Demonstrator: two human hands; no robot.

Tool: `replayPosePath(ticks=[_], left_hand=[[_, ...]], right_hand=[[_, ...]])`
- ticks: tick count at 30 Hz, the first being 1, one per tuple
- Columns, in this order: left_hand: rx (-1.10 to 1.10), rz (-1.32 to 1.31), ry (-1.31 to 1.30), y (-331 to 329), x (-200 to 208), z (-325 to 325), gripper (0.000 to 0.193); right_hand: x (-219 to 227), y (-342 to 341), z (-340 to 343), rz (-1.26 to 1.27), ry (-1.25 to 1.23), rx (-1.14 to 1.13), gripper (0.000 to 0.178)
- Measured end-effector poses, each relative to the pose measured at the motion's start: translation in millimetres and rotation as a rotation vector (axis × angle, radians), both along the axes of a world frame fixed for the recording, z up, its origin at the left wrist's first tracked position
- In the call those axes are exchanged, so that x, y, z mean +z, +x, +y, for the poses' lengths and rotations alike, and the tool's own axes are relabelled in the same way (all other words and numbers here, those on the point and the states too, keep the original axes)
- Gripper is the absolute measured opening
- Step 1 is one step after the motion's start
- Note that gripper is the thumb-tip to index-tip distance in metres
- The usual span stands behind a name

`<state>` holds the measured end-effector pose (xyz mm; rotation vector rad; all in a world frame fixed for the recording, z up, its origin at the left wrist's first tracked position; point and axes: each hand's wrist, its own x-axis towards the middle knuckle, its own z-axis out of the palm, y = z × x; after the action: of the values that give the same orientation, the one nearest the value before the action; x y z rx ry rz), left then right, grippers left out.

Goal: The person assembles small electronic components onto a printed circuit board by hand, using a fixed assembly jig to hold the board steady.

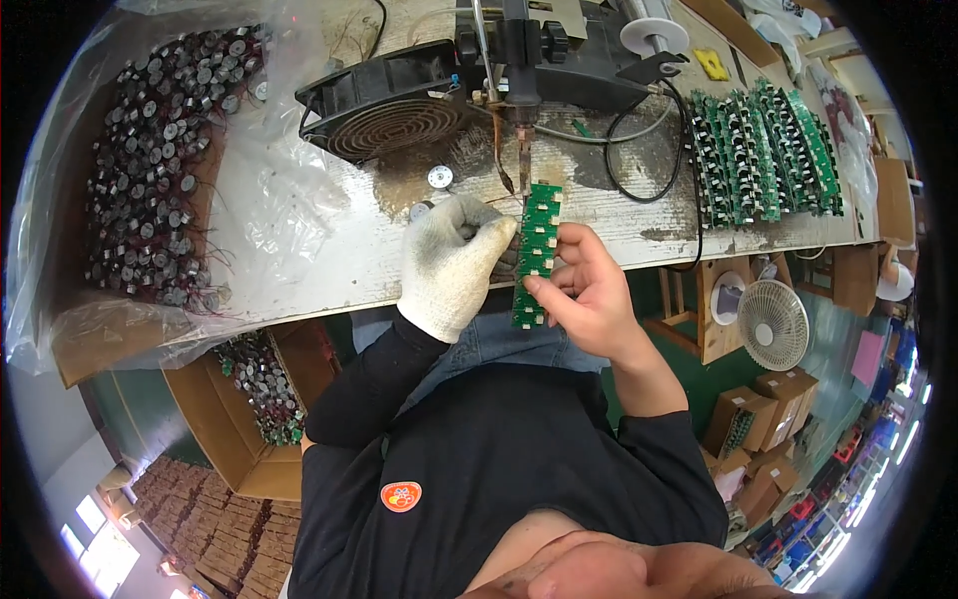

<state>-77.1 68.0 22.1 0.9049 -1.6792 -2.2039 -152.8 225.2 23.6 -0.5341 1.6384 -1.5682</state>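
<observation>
My right hand (pixel 589 295), bare, pinches a long green circuit board strip (pixel 540 235) between thumb and fingers and holds it upright at the table's front edge. Small pale parts run along the strip. In a white knit glove, my left hand (pixel 449 260) has its fingers closed against the board's left side; what they hold is hidden. A soldering iron tip (pixel 525 165) points down just above the board's top end, with a thin brownish rod (pixel 501 150) beside it. Two small round silver parts lie near the glove, one (pixel 439 178) behind it and one (pixel 420 210) touching or close to it.
Many round silver parts with thin red wires (pixel 165 150) fill a plastic-lined box at left. A black fan (pixel 389 110) stands behind my hands. Rows of green boards (pixel 763 150) stand at right beside a black cable (pixel 689 180). Below left is an open carton (pixel 215 419).
</observation>
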Motion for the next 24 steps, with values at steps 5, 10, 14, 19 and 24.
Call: replayPosePath(ticks=[5,10,14,19,24], left_hand=[[0.011,0.009,-0.007,3.7,-4.7,-4.8,0.014],[0.014,-0.005,-0.285,19.4,-6.9,-23.0,0.017],[0.227,0.032,-0.634,45.1,-20.0,-75.1,0.018],[0.496,-0.131,-1.088,58.9,-0.4,-163.1,0.018],[0.323,-0.498,-1.492,37.2,16.1,-234.8,0.02]], right_hand=[[-1.2,1.3,-4.7,-0.011,-0.037,0.007,0.04],[-1.4,-2.0,-1.9,-0.088,-0.04,-0.072,0.043],[-0.1,-11.6,-5.0,-0.044,-0.049,-0.11,0.041],[-5.0,-15.1,-5.4,-0.039,-0.086,-0.106,0.042],[-7.1,-13.7,-8.6,0.003,-0.112,-0.092,0.043]])
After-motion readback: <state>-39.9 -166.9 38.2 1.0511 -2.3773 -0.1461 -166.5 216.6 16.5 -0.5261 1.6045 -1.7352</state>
